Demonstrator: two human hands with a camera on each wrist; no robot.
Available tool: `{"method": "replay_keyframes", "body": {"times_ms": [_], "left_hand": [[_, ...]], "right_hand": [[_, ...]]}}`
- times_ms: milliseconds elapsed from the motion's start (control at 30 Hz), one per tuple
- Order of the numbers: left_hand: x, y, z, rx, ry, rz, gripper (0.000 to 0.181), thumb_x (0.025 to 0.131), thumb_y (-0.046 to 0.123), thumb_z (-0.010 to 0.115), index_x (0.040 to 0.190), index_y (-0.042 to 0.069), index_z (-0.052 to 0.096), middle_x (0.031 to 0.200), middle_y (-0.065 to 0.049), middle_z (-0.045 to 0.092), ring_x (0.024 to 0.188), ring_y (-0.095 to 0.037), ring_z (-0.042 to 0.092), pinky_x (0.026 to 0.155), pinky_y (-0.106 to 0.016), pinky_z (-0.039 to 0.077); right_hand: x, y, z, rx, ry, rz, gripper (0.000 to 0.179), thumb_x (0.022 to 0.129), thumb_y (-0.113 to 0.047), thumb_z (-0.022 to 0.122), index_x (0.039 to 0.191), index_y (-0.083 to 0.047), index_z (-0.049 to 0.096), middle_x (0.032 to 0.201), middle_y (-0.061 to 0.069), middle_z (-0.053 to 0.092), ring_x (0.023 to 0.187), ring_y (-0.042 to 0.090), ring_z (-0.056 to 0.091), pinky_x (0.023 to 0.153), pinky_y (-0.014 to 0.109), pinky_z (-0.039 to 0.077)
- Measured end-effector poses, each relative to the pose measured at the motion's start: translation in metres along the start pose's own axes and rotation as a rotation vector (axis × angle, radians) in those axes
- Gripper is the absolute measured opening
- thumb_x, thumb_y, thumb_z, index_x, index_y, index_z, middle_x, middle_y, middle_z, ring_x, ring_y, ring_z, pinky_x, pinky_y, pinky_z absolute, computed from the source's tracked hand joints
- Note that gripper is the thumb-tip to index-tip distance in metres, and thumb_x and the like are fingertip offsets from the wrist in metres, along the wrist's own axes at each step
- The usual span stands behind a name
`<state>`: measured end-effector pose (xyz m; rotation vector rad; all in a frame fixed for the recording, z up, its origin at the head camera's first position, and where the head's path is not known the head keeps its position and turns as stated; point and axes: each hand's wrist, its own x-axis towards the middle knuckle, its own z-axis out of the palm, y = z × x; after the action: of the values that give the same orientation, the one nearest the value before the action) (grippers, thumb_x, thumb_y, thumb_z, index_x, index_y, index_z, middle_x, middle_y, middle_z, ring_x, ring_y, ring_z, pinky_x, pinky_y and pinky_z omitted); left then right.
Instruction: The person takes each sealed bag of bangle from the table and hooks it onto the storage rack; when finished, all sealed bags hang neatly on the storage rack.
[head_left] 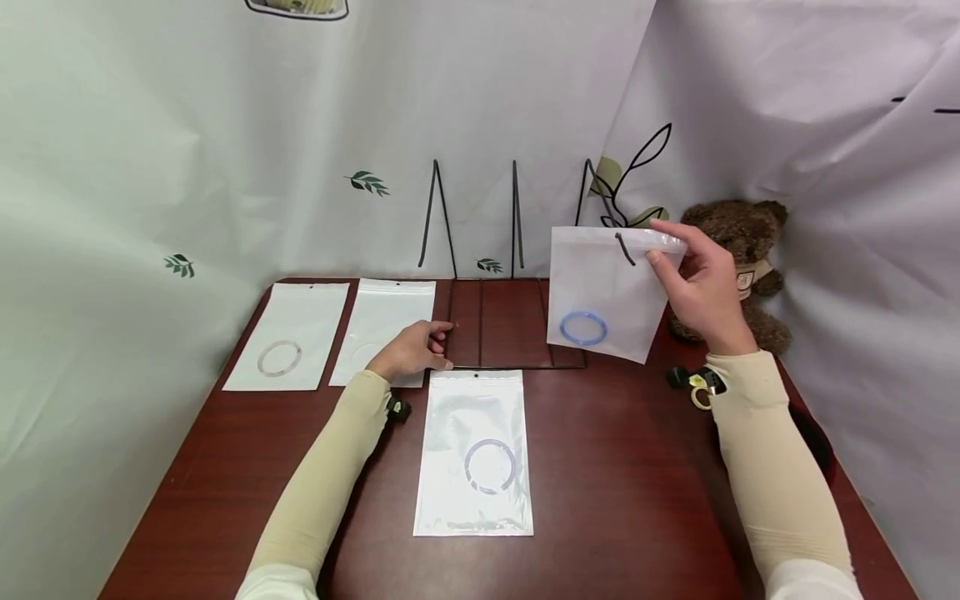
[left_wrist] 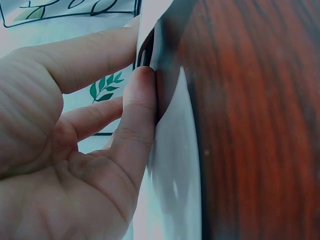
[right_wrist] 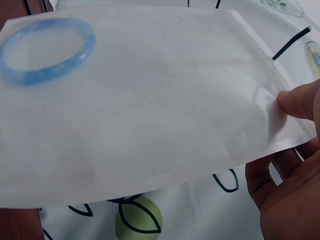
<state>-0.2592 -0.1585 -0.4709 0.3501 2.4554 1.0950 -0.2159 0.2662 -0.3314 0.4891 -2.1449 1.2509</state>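
My right hand (head_left: 708, 279) pinches the upper corner of a white zip bag (head_left: 600, 279) between thumb and fingers. A blue bangle (head_left: 583, 328) shows through this bag near its bottom. The tip of a dark hook (head_left: 625, 248) on the wire display rack (head_left: 514, 208) pokes through the bag's top. My left hand (head_left: 416, 350) grips the rack's base at its left front corner, thumb (left_wrist: 140, 95) against the wire. Just in front of the rack lies another zip bag (head_left: 474, 400) with a pale purple bangle (head_left: 490, 467).
Two more white zip bags, an outer one (head_left: 288, 312) and an inner one (head_left: 393, 300), lie at the table's left. A brown teddy bear (head_left: 738, 229) sits behind my right hand. A dark round object (head_left: 813, 442) is partly hidden by the right sleeve. White patterned cloth (head_left: 300, 125) encloses the table.
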Motion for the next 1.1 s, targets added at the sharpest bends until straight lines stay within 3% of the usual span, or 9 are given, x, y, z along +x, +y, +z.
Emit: {"method": "replay_keyframes", "body": {"times_ms": [233,467,700,1100], "left_hand": [[0.000,-0.002,0.003,-0.002,0.003,-0.010,0.079,0.082,0.012,0.083,0.151,0.012,0.045,0.129,-0.009,0.054,0.101,-0.020,0.055,0.090,-0.033,0.046],[-0.001,-0.003,0.004,-0.014,-0.001,-0.013,0.079,0.082,0.012,0.083,0.152,0.013,0.045,0.131,-0.009,0.053,0.102,-0.020,0.056,0.090,-0.033,0.047],[0.000,-0.002,0.003,-0.007,-0.001,-0.009,0.079,0.083,0.012,0.082,0.152,0.014,0.045,0.131,-0.009,0.054,0.102,-0.020,0.056,0.090,-0.034,0.046],[0.001,-0.003,0.002,-0.015,0.007,0.004,0.079,0.082,0.012,0.083,0.152,0.013,0.045,0.128,-0.008,0.053,0.100,-0.020,0.054,0.090,-0.033,0.045]], "right_hand": [[0.025,-0.008,0.016,0.096,0.016,0.022,0.037,0.092,0.000,0.065,0.129,-0.003,0.067,0.098,-0.007,0.069,0.062,0.003,0.056,0.056,0.014,0.043],[0.054,0.021,0.030,0.149,0.011,0.116,0.037,0.093,-0.004,0.064,0.130,-0.007,0.067,0.112,-0.002,0.070,0.080,0.004,0.064,0.068,0.014,0.051],[0.074,0.020,0.036,0.181,0.010,0.165,0.038,0.092,-0.003,0.064,0.130,-0.002,0.066,0.113,0.000,0.069,0.080,0.005,0.062,0.068,0.015,0.049],[0.093,0.026,0.038,0.172,0.007,0.229,0.039,0.090,-0.007,0.069,0.129,-0.009,0.069,0.101,-0.006,0.071,0.077,0.005,0.063,0.066,0.015,0.047]]}}
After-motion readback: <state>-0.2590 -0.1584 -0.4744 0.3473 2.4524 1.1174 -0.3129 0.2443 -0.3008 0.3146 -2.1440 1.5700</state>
